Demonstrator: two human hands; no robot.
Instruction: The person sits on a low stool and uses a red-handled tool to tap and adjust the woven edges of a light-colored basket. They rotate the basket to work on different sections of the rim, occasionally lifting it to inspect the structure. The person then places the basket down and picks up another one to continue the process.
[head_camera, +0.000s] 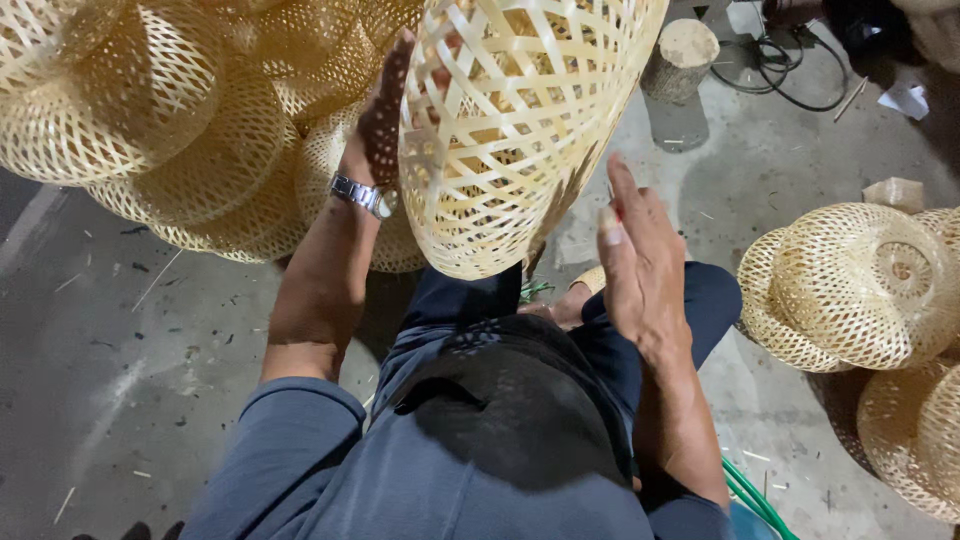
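Observation:
A pale woven bamboo basket (510, 120) with an open lattice hangs raised in front of me, its rounded bottom pointing down toward my lap. My left hand (385, 110) is pressed against its left side, fingers reaching up behind the weave, a silver wristwatch (362, 194) on the wrist. My right hand (640, 255) is open just right of and below the basket, fingers apart and not touching it. My legs in dark blue trousers (480, 310) are folded beneath.
A heap of similar woven baskets (180, 130) fills the upper left. More baskets (860, 285) lie stacked at the right. A wooden stump (682, 55) and black cables (790, 70) are at the top. Green tubing (755, 500) lies on the concrete floor (120, 360).

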